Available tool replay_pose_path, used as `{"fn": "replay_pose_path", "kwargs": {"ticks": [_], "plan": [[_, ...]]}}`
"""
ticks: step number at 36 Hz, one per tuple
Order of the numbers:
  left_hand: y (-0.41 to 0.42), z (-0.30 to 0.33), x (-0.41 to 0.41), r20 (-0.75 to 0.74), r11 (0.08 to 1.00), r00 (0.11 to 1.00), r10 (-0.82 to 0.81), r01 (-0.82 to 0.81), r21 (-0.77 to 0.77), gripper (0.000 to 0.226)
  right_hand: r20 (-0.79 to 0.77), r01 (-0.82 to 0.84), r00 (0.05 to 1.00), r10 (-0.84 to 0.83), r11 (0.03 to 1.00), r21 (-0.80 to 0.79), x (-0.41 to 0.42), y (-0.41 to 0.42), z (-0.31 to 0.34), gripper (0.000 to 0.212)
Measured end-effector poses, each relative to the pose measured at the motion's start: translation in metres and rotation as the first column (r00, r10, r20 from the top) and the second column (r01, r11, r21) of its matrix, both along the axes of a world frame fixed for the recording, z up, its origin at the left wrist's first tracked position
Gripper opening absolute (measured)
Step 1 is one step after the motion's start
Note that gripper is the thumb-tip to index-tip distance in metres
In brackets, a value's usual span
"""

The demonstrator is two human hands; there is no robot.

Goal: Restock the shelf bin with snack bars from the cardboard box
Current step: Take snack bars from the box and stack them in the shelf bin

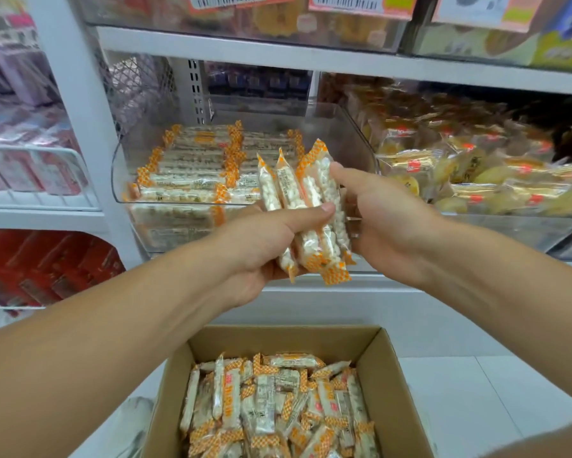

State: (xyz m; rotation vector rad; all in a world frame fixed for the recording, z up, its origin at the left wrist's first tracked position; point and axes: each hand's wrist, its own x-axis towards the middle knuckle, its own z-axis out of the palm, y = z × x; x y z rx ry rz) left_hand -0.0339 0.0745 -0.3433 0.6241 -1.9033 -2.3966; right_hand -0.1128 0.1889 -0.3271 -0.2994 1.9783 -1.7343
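Bundle of snack bars held upright just in front of the clear shelf bin, probably squared up so the bars drop in aligned with the rows already there. Left hand grips the bundle, thumb across its front; right hand pinches its right side, steadying. Cardboard box below, open, still well stocked.

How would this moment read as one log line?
left hand: grips orange-and-white wrapped snack bars | right hand: pinches bundle | clear plastic bin: part-filled
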Motion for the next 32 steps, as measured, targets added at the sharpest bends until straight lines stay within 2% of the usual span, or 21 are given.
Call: {"fn": "replay_pose_path", "kwargs": {"ticks": [2, 4, 6, 9, 12, 14, 16, 17, 18, 20, 21, 25, 28, 32], "plan": [[0.004, 0.000, 0.002, 0.017, 1.000, 1.000, 0.008, -0.008, 0.000, 0.050, -0.003, 0.037, 0.999, -0.037, 0.999, 0.024, 0.003, -0.001, 0.000, 0.061], [0.008, 0.002, 0.001, 0.015, 0.999, 0.999, 0.028, -0.029, 0.031, 0.055, -0.032, 0.078, 0.997, -0.076, 0.994, 0.072, 0.003, 0.000, 0.000, 0.073], [0.011, 0.004, -0.002, 0.017, 0.996, 0.999, 0.042, -0.043, 0.076, 0.056, -0.032, 0.091, 0.996, -0.089, 0.992, 0.091, 0.000, 0.002, 0.001, 0.064], [0.010, 0.004, -0.007, -0.008, 0.988, 0.999, 0.049, -0.047, 0.150, 0.027, -0.036, 0.041, 0.999, -0.038, 0.995, 0.096, -0.002, 0.007, 0.001, 0.041], [0.005, 0.004, -0.010, 0.005, 0.986, 0.995, 0.095, -0.095, 0.140, 0.030, -0.048, -0.053, 0.997, 0.060, 0.989, 0.136, 0.000, 0.010, 0.003, 0.048], [0.001, 0.006, -0.012, -0.005, 0.979, 0.993, 0.120, -0.118, 0.167, 0.029, -0.141, -0.085, 0.984, 0.113, 0.978, 0.193, 0.003, 0.011, 0.007, 0.058], [-0.003, 0.010, -0.014, -0.038, 0.969, 0.993, 0.109, -0.098, 0.229, 0.019, -0.368, -0.134, 0.901, 0.232, 0.953, 0.271, 0.004, 0.016, 0.007, 0.067], [-0.005, 0.014, -0.014, -0.048, 0.961, 0.994, 0.102, -0.086, 0.263, 0.014, -0.481, -0.194, 0.811, 0.334, 0.928, 0.317, 0.006, 0.020, 0.007, 0.073], [-0.007, 0.015, -0.015, -0.053, 0.951, 0.994, 0.093, -0.073, 0.301, 0.014, -0.557, -0.232, 0.710, 0.431, 0.890, 0.393, 0.009, 0.022, 0.007, 0.084], [-0.010, 0.017, -0.015, -0.056, 0.940, 0.997, 0.057, -0.035, 0.341, 0.023, -0.647, -0.215, 0.511, 0.566, 0.813, 0.542, 0.007, 0.028, 0.001, 0.121], [-0.011, 0.017, -0.015, -0.055, 0.941, 0.998, 0.031, -0.011, 0.337, 0.026, -0.679, -0.190, 0.458, 0.574, 0.809, 0.556, 0.004, 0.029, -0.002, 0.130], [-0.013, 0.014, -0.015, -0.076, 0.938, 0.995, -0.058, 0.081, 0.338, 0.032, -0.765, -0.155, 0.517, 0.384, 0.921, 0.358, -0.014, 0.026, -0.005, 0.129], [-0.012, 0.011, -0.015, -0.090, 0.937, 0.991, -0.098, 0.122, 0.326, 0.035, -0.804, -0.169, 0.470, 0.365, 0.931, 0.324, -0.022, 0.026, -0.010, 0.122], [-0.013, 0.008, -0.014, -0.086, 0.936, 0.988, -0.127, 0.148, 0.319, 0.034, -0.815, -0.187, 0.483, 0.320, 0.947, 0.262, -0.022, 0.023, -0.016, 0.107]]}}
